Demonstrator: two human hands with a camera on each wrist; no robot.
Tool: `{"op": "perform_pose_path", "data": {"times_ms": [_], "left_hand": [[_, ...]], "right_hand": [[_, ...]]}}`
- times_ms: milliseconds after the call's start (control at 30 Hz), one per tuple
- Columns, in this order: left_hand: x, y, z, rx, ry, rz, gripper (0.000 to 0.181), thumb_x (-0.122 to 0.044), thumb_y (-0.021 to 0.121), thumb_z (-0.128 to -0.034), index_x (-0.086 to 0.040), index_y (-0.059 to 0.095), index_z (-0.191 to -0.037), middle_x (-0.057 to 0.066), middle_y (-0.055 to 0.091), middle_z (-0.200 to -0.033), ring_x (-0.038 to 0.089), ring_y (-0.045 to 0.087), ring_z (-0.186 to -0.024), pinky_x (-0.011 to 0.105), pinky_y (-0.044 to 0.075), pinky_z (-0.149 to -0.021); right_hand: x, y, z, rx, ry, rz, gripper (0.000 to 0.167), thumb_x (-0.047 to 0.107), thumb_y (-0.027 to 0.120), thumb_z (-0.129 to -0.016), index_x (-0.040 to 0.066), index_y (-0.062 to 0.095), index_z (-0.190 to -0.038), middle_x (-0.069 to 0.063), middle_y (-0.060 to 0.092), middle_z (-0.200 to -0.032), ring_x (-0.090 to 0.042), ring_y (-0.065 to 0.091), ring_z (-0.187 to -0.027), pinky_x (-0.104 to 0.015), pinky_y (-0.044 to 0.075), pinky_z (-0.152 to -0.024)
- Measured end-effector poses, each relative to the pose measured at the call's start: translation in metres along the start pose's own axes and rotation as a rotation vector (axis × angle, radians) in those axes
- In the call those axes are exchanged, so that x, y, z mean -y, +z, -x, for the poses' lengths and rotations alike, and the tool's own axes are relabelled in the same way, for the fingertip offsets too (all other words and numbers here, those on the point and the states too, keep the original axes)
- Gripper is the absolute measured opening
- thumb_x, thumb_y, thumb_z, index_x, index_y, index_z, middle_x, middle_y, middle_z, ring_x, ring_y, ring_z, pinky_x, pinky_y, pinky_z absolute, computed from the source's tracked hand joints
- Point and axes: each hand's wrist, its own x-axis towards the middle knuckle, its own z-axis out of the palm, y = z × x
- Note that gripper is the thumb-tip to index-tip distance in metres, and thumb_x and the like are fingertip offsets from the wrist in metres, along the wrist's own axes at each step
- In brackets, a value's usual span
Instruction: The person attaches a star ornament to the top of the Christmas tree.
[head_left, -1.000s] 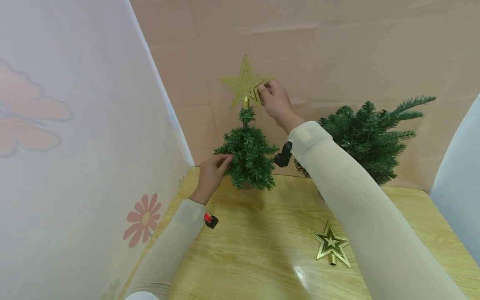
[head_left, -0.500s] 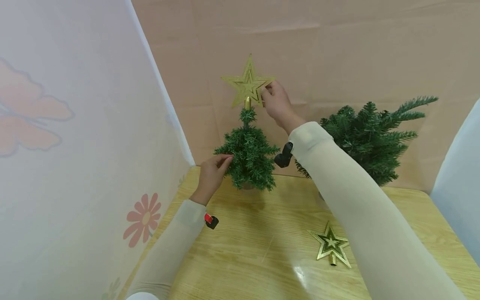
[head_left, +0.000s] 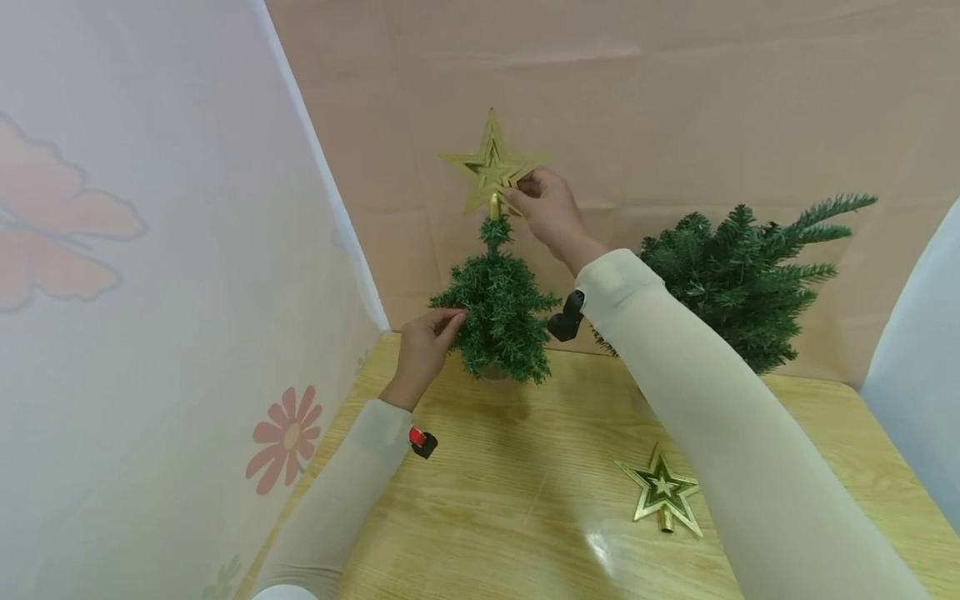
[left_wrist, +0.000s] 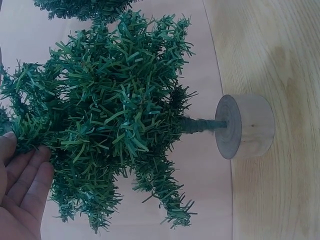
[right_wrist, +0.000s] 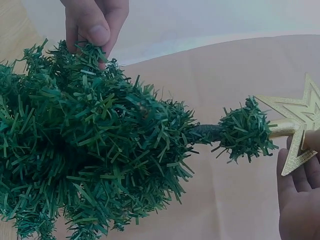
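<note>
A small green artificial Christmas tree point(head_left: 498, 304) stands upright on a round wooden base point(left_wrist: 252, 126). At its tip is a gold star tree topper point(head_left: 492, 173), its tube point(right_wrist: 283, 129) meeting the top tuft. My right hand point(head_left: 553, 212) pinches the star by its lower right part, the thumb in front near the tube. Lower down, my left hand point(head_left: 422, 346) pinches a branch tip on the tree's left side, as the right wrist view also shows. How far the tube sits over the tip is hidden by needles.
A second gold star topper point(head_left: 663, 486) lies on the wooden table point(head_left: 480, 467) at the front right. Behind my right forearm stands a bigger green tree point(head_left: 738, 283), partly covered by the sleeve. A flower-patterned white panel point(head_left: 187, 250) borders the left side.
The star swung slightly right, then back left. My right thumb has slid lower on the star, closer to its tube. My left hand keeps its hold on the branch.
</note>
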Motion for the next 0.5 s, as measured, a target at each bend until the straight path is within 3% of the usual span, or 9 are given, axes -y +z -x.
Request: {"op": "perform_pose_path", "data": {"times_ms": [267, 500], "left_hand": [[-0.0007, -0.0005, 0.0001, -0.006, 0.016, -0.002, 0.026, -0.030, 0.059, -0.0988, -0.013, 0.074, -0.111, 0.002, 0.072, -0.104, 0.018, 0.069, -0.082, 0.028, 0.052, -0.061], [-0.0010, -0.0012, -0.0014, -0.004, 0.016, -0.005, 0.025, -0.029, 0.059, -0.0990, -0.013, 0.073, -0.112, 0.001, 0.072, -0.101, 0.019, 0.068, -0.076, 0.028, 0.050, -0.057]], "right_hand": [[-0.0051, -0.0005, -0.0018, -0.032, -0.012, 0.010, 0.036, 0.030, 0.061, -0.097, 0.016, 0.059, -0.130, -0.001, 0.061, -0.127, -0.013, 0.053, -0.120, -0.037, 0.040, -0.103], [-0.0072, -0.0042, -0.0061, -0.016, 0.000, 0.034, 0.037, 0.031, 0.060, -0.097, 0.013, 0.058, -0.130, -0.002, 0.062, -0.128, -0.014, 0.053, -0.121, -0.035, 0.039, -0.105]]}}
